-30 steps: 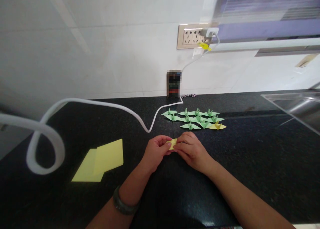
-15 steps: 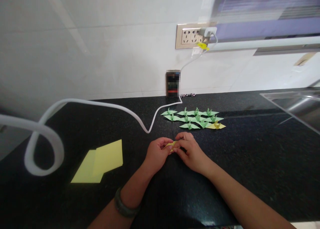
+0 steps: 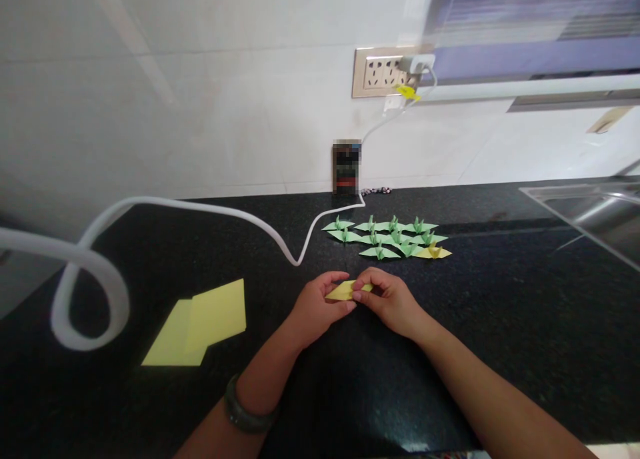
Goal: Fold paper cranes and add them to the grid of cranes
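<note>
My left hand (image 3: pixel 316 307) and my right hand (image 3: pixel 391 301) meet over the black counter (image 3: pixel 500 325), both pinched on a small folded yellow paper (image 3: pixel 345 290) held flat between the fingertips. Just beyond them lies a cluster of several green paper cranes (image 3: pixel 383 235) with one yellow crane (image 3: pixel 433 251) at its right end. Yellow paper sheets (image 3: pixel 200 322) lie to the left of my left hand.
A thick white cable (image 3: pixel 90 272) loops at the left and runs across the counter to a dark phone (image 3: pixel 347 166) leaning on the wall. A wall socket (image 3: pixel 383 72) holds a white plug. A steel sink (image 3: pixel 595 212) is at the right.
The yellow paper has been turned and flattened between my fingers; it now shows as a wider flat piece. Both hands stayed in the same spot.
</note>
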